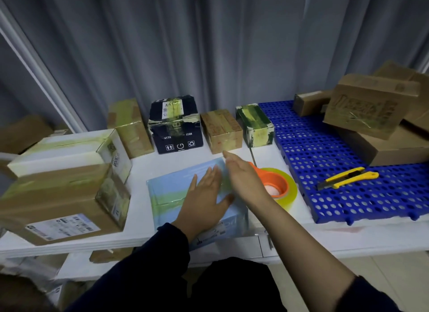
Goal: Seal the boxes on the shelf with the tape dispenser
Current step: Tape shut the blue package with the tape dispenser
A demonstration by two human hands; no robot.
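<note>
Head view: the left hand (204, 202) lies flat and open on the light blue box (167, 186) at the front edge of the shelf (139, 184), probably pressing its tape down. The right hand (241, 174) hovers open and empty. The tape dispenser (278, 184) rests just right of the box.

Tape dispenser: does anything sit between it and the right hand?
Nothing visible does. The right hand hovers open beside the tape dispenser, overlapping its left edge in this view. The left hand lies flat on the light blue box, on the other side.
</note>
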